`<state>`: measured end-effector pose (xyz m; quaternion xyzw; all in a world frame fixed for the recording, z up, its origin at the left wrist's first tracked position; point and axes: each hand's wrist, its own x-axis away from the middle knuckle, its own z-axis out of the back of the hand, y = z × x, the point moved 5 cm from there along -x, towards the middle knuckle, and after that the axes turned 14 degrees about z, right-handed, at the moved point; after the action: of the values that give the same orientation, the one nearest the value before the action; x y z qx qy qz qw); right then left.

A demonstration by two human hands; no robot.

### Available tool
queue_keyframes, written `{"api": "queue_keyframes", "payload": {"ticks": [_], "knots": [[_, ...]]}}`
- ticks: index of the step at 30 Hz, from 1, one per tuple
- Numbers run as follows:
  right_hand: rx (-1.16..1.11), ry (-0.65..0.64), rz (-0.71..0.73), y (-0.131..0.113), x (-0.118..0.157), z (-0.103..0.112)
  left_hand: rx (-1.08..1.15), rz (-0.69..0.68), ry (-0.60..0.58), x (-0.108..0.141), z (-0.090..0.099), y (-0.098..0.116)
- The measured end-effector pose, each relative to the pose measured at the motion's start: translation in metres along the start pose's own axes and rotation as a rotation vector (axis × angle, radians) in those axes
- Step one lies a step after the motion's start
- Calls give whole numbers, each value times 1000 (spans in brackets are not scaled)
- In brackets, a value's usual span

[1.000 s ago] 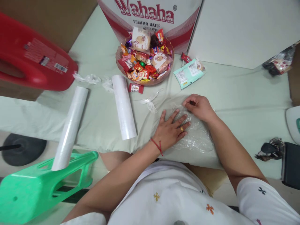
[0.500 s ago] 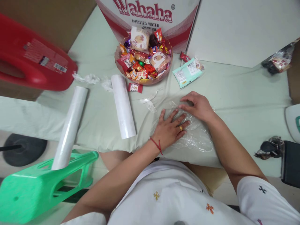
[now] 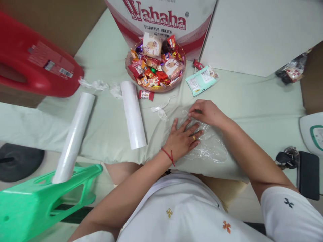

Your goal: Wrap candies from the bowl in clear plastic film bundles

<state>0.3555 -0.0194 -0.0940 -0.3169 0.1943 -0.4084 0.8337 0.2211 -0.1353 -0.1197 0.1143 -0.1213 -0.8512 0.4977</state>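
A clear, crinkled plastic bag [image 3: 210,144] lies on the pale green cloth at the front of the table. My left hand [image 3: 183,139] rests flat on its left part, fingers spread, with a ring and a red string bracelet. At the bag's upper edge, close to my left fingertips, my right hand [image 3: 205,112] has thumb and forefinger pinched on the thin plastic. Left of my hands is a white roll [image 3: 133,114]. A small scrap of twisted plastic [image 3: 163,112] lies between that roll and my hands.
Behind stands a bowl of wrapped sweets [image 3: 156,85] before a Wahaha box [image 3: 196,33]. A mint packet [image 3: 200,80] lies right of it. To the left are a second roll [image 3: 74,137], a red jug [image 3: 37,60] and a green stool [image 3: 27,205]; a black phone [image 3: 308,174] is at right.
My right hand has moved slightly left toward my left hand, and its thumb and forefinger have closed together at the bag's edge. My left hand stays flat in place.
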Motion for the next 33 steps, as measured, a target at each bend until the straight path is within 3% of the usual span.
{"api": "queue_keyframes", "payload": {"ticks": [13, 16, 21, 24, 27, 30, 33], "knots": [[-237, 127, -233, 16, -4, 1, 0, -9, 35, 0, 2, 1], [-245, 179, -205, 13, -2, -1, 7, -10, 38, 1, 2, 1], [-98, 327, -34, 5, 4, 3, 8, 7, 46, 2, 2, 0], [-49, 383, -36, 12, 14, 12, 0, 19, 34, 2, 0, -1], [-47, 319, -72, 21, 24, 20, -5, 27, 23, 2, 0, -1], [11, 156, 11, 17, 29, 20, -8, 28, 24, 2, 0, -1], [126, 96, 88, 7, 30, 13, -8, 30, 26, 2, 0, -1]]}}
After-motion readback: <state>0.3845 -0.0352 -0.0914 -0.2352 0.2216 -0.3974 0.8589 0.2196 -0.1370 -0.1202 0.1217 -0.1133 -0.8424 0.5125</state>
